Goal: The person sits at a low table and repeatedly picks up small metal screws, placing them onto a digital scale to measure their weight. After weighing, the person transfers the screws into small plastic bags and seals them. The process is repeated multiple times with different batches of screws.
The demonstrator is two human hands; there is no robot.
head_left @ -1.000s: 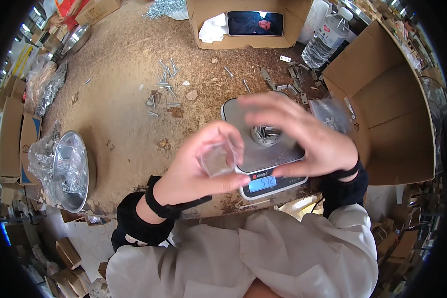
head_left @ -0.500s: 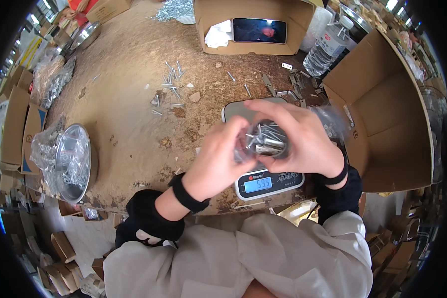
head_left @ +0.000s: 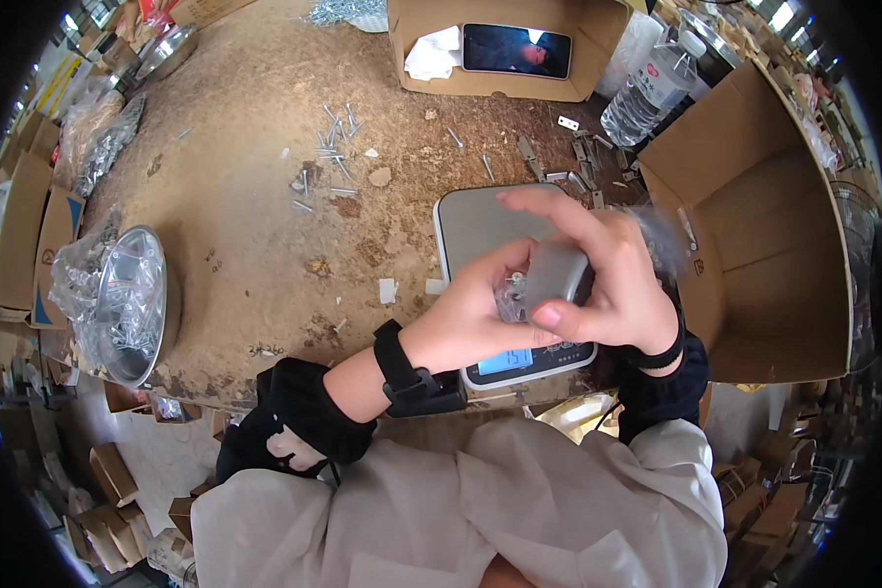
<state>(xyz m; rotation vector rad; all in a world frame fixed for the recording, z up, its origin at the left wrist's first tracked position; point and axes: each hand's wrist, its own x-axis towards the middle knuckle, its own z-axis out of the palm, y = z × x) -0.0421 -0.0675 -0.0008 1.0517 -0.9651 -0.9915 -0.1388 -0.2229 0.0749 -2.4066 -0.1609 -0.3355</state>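
My right hand (head_left: 625,279) wraps round a small grey cup (head_left: 557,274), tipped toward my left so that its smooth outside faces up. At the cup's mouth, my left hand (head_left: 465,318) grips a clear plastic bag (head_left: 511,294) with small metal pieces showing in it. The fingers largely cover the bag, and the cup's inside is hidden. Both hands are above a digital scale (head_left: 470,220) with a grey metal plate and a lit blue display. Next to my right hand lies another clear bag (head_left: 661,240), partly hidden and blurred.
Loose screws (head_left: 338,132) lie on the worn brown table (head_left: 255,176). A steel bowl (head_left: 171,314) of filled clear bags stands left. An open cardboard box (head_left: 774,235) is at right. Behind are a water bottle (head_left: 647,93) and a phone (head_left: 516,51) in a carton.
The cup of screws, earlier facing up with its contents showing, has been tipped over toward the bag in my left hand. My left hand has moved right, under the cup's mouth.
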